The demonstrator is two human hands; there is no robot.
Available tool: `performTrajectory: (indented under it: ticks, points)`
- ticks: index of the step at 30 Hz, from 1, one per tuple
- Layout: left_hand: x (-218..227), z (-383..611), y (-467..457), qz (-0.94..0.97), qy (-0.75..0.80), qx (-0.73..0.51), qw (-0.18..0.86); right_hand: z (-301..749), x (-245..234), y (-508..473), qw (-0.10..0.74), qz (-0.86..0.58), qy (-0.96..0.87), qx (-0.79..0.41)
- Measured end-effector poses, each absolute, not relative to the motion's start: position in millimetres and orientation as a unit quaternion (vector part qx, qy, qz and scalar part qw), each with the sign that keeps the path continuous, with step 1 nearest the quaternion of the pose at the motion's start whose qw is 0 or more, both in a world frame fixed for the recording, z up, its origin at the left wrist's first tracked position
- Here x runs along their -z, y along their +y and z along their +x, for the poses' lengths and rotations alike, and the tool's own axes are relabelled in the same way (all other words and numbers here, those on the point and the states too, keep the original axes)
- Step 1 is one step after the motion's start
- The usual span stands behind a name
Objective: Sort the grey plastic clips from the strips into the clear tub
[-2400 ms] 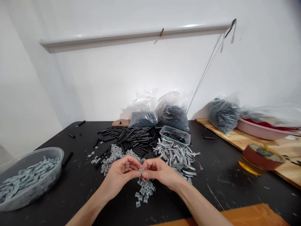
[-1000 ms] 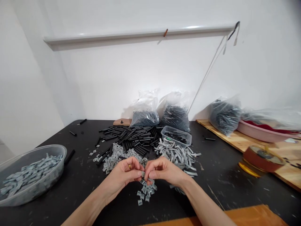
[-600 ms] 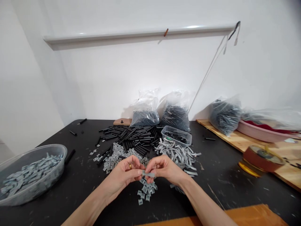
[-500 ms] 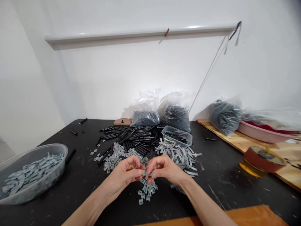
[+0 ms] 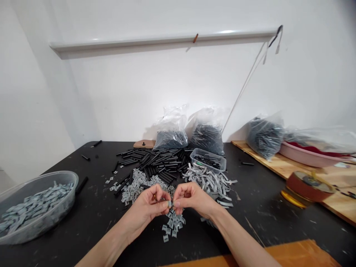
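Observation:
My left hand (image 5: 148,207) and my right hand (image 5: 191,198) meet fingertip to fingertip over the black table (image 5: 91,218). Both pinch one small grey plastic piece (image 5: 170,203) between thumbs and forefingers. A ring shows on a left finger. Right under the hands lies a little heap of small grey clips (image 5: 172,224). Behind them are a larger spread of grey clips (image 5: 136,187), a pile of grey strips (image 5: 211,182) and a pile of black rods (image 5: 155,163).
A clear bowl (image 5: 33,226) of grey pieces stands at the left. A small clear tub (image 5: 208,160) and several filled plastic bags (image 5: 205,135) sit at the back. A wooden board (image 5: 294,165) with a pink basin (image 5: 306,155) and a tape roll (image 5: 306,185) lies at the right.
The hands have stayed together over the small clip heap. The grey piece that stuck out between the fingers half a second ago is now pressed shorter between the fingertips.

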State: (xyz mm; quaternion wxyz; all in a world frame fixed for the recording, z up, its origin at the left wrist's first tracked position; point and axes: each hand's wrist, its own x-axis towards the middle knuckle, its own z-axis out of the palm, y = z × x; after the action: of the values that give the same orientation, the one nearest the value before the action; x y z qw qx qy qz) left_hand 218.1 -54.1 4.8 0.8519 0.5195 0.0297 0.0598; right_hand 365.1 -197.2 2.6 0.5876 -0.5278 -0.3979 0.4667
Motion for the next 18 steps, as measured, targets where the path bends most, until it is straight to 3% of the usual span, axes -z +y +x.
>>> performTrajectory:
  ticks: [18]
  points:
    - [-1.9,222.1,-51.4,0.66,0.015,-0.11,0.743,365.0,0.3,-197.0,0.559,-0.558,-0.413,-0.454]
